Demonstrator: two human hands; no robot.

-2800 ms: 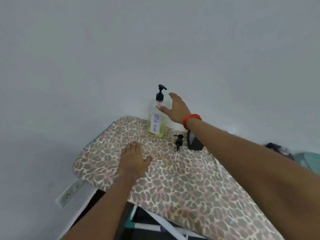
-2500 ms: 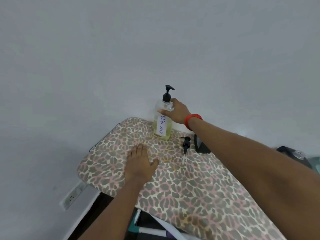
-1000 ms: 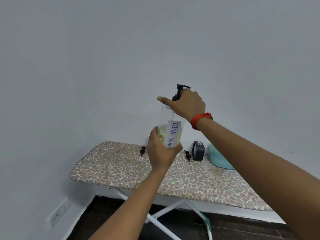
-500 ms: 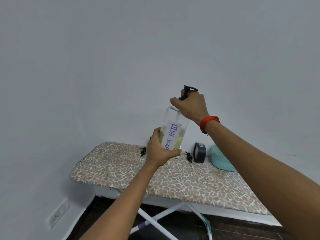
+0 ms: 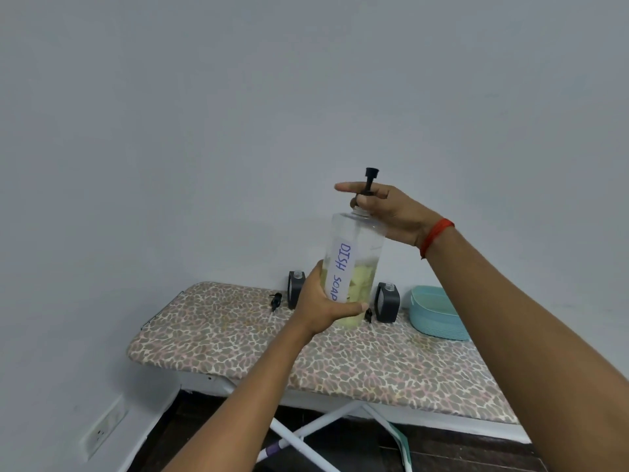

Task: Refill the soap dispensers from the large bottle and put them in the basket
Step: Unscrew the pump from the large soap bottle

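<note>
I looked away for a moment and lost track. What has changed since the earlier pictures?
The large bottle has been lifted off the ironing board. The left hand, flat on the board before, now grips the bottle's lower part; the right hand, first reaching, holds its pump at the neck. The dark dispenser and the loose pump top beside it stay on the board.

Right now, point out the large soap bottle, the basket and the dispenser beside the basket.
large soap bottle point(image 5: 341, 267): head view, on its white label.
basket point(image 5: 437, 323): head view, on its outer wall.
dispenser point(image 5: 387, 304): head view, on its dark body.
</note>
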